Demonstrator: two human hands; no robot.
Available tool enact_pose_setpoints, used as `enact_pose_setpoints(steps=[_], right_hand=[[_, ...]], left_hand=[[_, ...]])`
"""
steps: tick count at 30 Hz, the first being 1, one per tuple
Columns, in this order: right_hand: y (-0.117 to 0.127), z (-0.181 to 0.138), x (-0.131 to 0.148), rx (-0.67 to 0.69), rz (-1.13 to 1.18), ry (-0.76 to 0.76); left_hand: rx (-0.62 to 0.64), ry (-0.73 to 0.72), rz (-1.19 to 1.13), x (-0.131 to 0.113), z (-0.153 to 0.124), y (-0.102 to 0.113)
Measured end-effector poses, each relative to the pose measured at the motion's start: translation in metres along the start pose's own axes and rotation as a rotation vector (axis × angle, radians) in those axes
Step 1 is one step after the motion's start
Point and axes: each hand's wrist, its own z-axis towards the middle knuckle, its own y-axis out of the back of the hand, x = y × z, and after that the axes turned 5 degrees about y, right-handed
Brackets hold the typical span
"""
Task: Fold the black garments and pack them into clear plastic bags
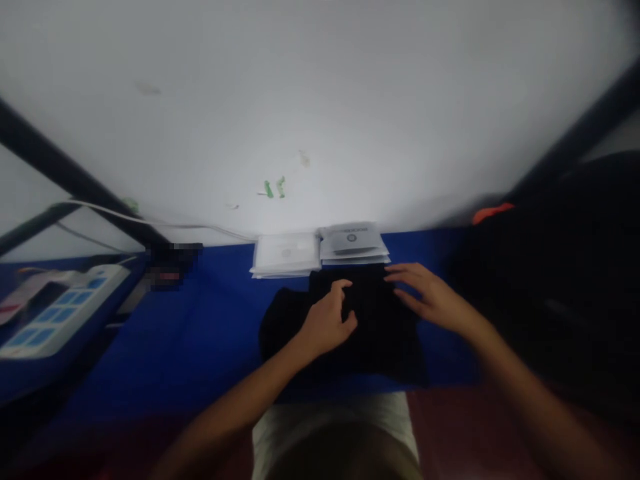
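Note:
A black piece of cloth (375, 340), which looks like a folded garment, lies on the blue table in front of me. Over its middle left is my left hand (325, 323), its fingers bent and its thumb held apart, with nothing visible between them. My right hand (433, 297) is at the cloth's upper right edge, fingers stretched out and spread. Whether the fingertips press on the fabric is hard to make out. Just behind the cloth lie two stacks of flat plastic packets: a whitish stack (285, 255) on the left and a greyer stack with printing (355, 241) on the right.
The blue tabletop (200, 353) meets a white wall (320, 100) behind the packets. At the far left lies a white power strip (65, 310) with blue sockets. A white cable (185, 225) runs along the wall. On the right rises a large dark mass (560, 287).

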Motion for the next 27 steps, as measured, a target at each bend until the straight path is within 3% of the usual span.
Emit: enact_pose_setpoints(steps=[2,5,7,9,12,15,18,20,23,27], right_hand=[[0.006,0.02,0.013,0.061,0.102,0.011],[0.012,0.047,0.024,0.382,0.339,0.013],[0.009,0.056,0.024,0.614,0.53,-0.017],[-0.003,0.055,0.021,0.697,0.739,-0.109],[-0.028,0.041,0.018,0.541,1.065,-0.364],[-0.048,0.022,0.02,0.322,1.303,-0.607],[-0.059,0.007,0.021,0.21,1.401,-0.69],[-0.062,0.0,0.019,0.199,1.421,-0.687],[-0.066,-0.008,0.014,0.19,1.423,-0.696],[-0.069,-0.013,0.011,0.147,1.412,-0.714]], left_hand=[[-0.054,-0.189,-0.117,-0.016,-0.004,0.006],[-0.125,-0.418,-0.265,-0.039,-0.015,0.02],[-0.191,-0.444,-0.32,-0.047,-0.02,0.028],[-0.271,-0.389,-0.355,-0.043,-0.018,0.036],[-0.297,-0.262,-0.336,-0.01,-0.001,0.053],[-0.248,-0.218,-0.079,0.05,0.026,0.083],[-0.069,-0.127,0.33,0.113,0.048,0.118],[0.024,-0.049,0.464,0.142,0.056,0.136],[0.054,-0.006,0.516,0.161,0.061,0.15],[0.031,0.003,0.543,0.147,0.056,0.147]])
